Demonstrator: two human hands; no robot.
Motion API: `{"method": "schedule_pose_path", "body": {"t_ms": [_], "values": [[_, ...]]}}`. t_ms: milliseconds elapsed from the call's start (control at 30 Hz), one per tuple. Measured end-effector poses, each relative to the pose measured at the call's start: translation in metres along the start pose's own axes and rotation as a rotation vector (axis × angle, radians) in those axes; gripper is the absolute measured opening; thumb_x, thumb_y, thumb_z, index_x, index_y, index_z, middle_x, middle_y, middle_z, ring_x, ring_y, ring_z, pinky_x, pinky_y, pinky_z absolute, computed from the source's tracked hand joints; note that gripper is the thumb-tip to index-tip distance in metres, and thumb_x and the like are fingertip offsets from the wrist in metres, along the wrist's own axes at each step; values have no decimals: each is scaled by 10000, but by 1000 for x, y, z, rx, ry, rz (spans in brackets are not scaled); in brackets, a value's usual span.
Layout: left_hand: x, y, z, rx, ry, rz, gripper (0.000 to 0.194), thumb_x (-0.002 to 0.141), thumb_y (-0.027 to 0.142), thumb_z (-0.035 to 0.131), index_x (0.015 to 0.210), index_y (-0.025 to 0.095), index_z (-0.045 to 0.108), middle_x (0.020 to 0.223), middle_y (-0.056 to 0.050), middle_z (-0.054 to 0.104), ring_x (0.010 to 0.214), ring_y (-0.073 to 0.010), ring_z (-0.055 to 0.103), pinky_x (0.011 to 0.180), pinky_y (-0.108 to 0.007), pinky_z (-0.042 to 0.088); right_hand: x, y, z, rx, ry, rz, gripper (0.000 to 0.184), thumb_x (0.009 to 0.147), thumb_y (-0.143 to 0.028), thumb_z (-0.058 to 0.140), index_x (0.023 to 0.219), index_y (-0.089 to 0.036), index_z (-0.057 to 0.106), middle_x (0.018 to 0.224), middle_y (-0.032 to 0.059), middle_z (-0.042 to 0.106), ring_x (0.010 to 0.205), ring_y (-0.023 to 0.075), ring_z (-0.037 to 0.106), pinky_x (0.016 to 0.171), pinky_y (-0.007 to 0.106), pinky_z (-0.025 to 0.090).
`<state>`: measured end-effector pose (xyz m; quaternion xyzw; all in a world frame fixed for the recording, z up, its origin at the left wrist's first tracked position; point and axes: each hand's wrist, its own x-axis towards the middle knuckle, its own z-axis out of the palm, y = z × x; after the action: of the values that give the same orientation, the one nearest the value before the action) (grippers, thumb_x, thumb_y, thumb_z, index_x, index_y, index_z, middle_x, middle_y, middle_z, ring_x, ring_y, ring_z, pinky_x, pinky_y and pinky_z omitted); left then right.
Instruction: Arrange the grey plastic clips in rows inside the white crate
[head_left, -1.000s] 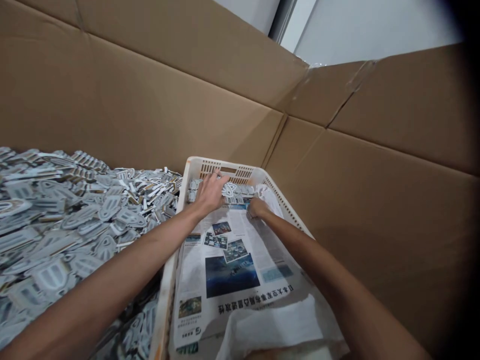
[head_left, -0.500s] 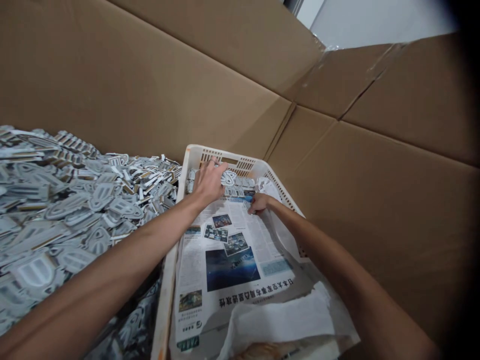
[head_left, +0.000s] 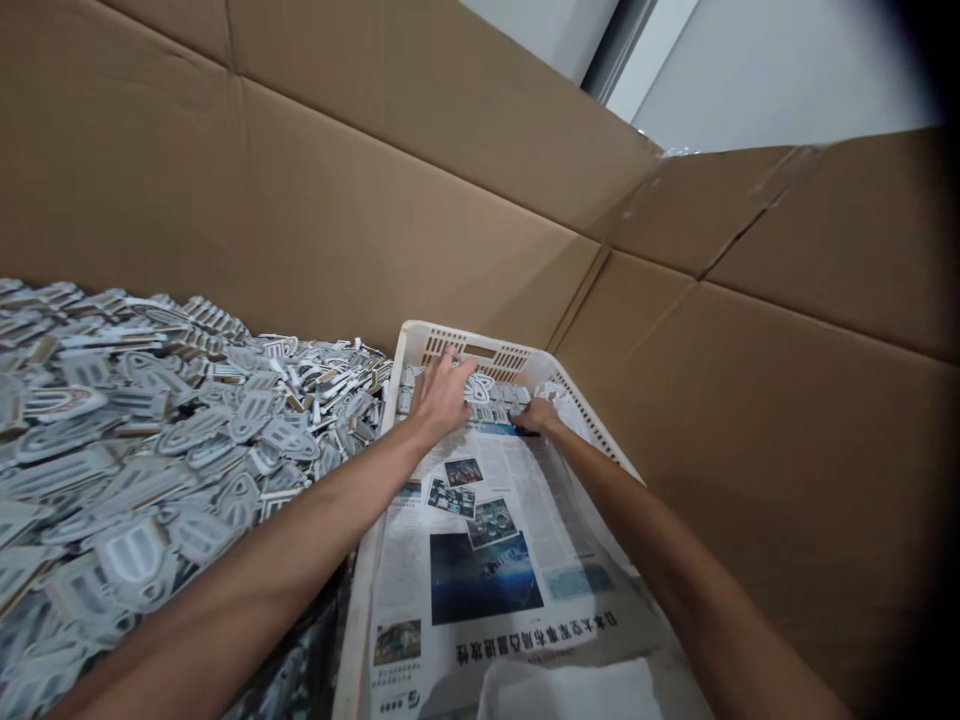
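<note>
A white plastic crate [head_left: 480, 339] sits inside a big cardboard box and is lined with a newspaper sheet [head_left: 487, 540]. A row of small grey-and-white shield-shaped pieces [head_left: 495, 396] lies along the crate's far end. My left hand [head_left: 441, 392] lies flat on the left part of that row, fingers stretched toward the far wall. My right hand [head_left: 537, 416] is at the row's right end, fingers curled down onto the pieces at the newspaper's far edge; what it grips is hidden.
A large heap of the same shield-shaped pieces [head_left: 150, 440] fills the box left of the crate. Tall cardboard walls [head_left: 750, 400] close in behind and to the right. A white paper sheet [head_left: 570, 690] lies over the newspaper's near end.
My right hand has moved forward from the newspaper onto the row of pieces. The left hand stays on the row. The view has shifted slightly.
</note>
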<state>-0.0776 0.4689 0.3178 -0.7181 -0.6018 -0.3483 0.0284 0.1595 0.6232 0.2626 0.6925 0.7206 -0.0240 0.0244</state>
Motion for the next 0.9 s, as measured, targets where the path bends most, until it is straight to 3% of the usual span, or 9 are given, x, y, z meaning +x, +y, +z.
{"method": "schedule_pose_path", "body": {"t_ms": [300, 733, 900], "values": [[4, -4, 5, -6, 11, 5, 385, 775, 147, 696, 1151, 207, 641, 1307, -127, 556, 1121, -310, 601, 946, -481, 581, 10, 1, 5, 18, -32, 56, 357, 910, -389, 756, 1109, -93, 773, 1130, 170, 777, 991, 240, 750, 728, 232, 532], [3, -4, 6, 15, 3, 18, 399, 761, 113, 706, 1137, 223, 632, 1323, -109, 565, 1116, -292, 607, 917, -436, 579, 11, -1, 9, 97, -19, 62, 246, 879, -297, 748, 1027, -104, 780, 984, 146, 794, 925, 228, 753, 718, 220, 528], [3, -5, 6, -21, 8, 30, 408, 755, 128, 728, 1146, 207, 643, 1312, -118, 567, 1111, -297, 617, 921, -435, 570, -1, -8, -9, 214, -6, 9, 216, 853, -247, 724, 976, -74, 764, 925, 185, 777, 875, 273, 750, 710, 266, 541]]}}
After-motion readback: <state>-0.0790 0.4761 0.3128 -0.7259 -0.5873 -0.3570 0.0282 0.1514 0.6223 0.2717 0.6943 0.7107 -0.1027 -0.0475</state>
